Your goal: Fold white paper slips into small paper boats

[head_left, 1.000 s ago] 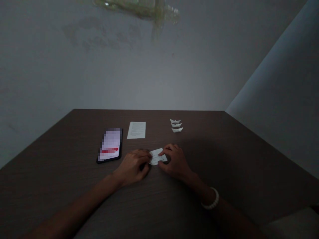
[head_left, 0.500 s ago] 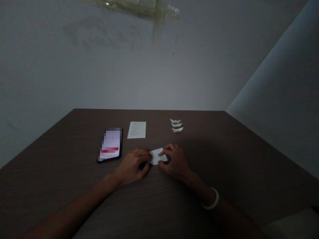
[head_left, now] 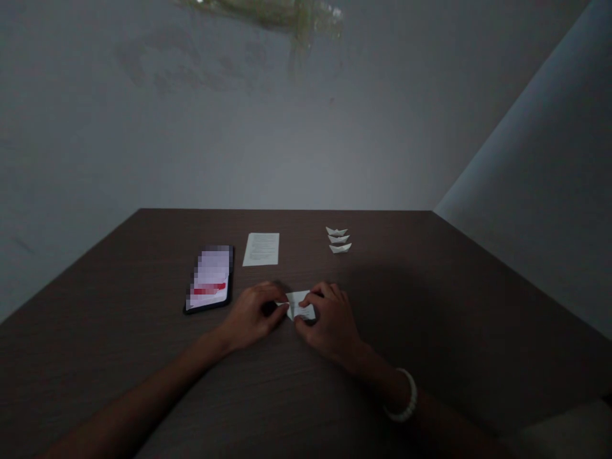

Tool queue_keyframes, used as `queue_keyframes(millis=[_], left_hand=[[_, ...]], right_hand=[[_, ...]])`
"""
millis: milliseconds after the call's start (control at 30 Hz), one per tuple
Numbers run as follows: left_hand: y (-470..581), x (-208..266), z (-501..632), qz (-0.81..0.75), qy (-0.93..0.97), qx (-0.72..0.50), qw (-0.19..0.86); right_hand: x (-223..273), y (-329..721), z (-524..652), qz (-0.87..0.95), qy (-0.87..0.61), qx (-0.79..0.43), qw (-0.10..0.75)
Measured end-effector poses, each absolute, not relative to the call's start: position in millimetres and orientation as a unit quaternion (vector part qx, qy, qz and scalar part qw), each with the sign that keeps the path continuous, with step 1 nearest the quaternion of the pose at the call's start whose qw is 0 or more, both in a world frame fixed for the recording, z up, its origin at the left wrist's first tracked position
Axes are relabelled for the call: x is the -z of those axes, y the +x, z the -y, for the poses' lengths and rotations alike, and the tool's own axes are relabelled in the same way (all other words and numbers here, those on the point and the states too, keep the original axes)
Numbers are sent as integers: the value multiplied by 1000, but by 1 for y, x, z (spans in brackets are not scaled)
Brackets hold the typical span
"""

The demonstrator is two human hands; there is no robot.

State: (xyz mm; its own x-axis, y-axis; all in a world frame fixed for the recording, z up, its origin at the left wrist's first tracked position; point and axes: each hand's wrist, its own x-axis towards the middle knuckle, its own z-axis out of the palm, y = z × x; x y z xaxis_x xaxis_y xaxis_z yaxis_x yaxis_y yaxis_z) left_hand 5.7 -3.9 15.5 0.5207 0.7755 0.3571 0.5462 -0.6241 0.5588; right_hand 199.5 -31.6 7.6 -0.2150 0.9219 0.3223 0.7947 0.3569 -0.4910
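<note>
A small creased piece of white paper [head_left: 302, 307] with faint print lies on the dark table between my hands. My left hand [head_left: 253, 313] pinches its left edge between thumb and fingers, where a flap of the sheet stands up. From the right, my right hand [head_left: 332, 319] rests its thumb and fingertips on the paper, pressing it against the table. A white beaded bracelet [head_left: 410, 398] circles my right wrist. The paper's far edge is partly covered by my fingers.
A phone [head_left: 209, 278] with a lit, blurred screen lies left of my hands. Beyond it to the right is a flat printed sheet or stack [head_left: 261, 249]. Three small paper boats [head_left: 339, 240] stand in a column behind my right hand. A wall [head_left: 287, 153] borders the table's far edge.
My left thumb and fingers have closed on the paper's left edge, lifting a flap. My right hand has shifted slightly left and nearer, with the paper turned a little.
</note>
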Motion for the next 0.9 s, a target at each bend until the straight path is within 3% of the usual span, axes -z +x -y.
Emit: queue_keyframes(millis=[900], left_hand=[[15, -12, -4, -403, 837, -313, 195]], right_hand=[[-8, 199, 32, 776, -558, -99, 277]])
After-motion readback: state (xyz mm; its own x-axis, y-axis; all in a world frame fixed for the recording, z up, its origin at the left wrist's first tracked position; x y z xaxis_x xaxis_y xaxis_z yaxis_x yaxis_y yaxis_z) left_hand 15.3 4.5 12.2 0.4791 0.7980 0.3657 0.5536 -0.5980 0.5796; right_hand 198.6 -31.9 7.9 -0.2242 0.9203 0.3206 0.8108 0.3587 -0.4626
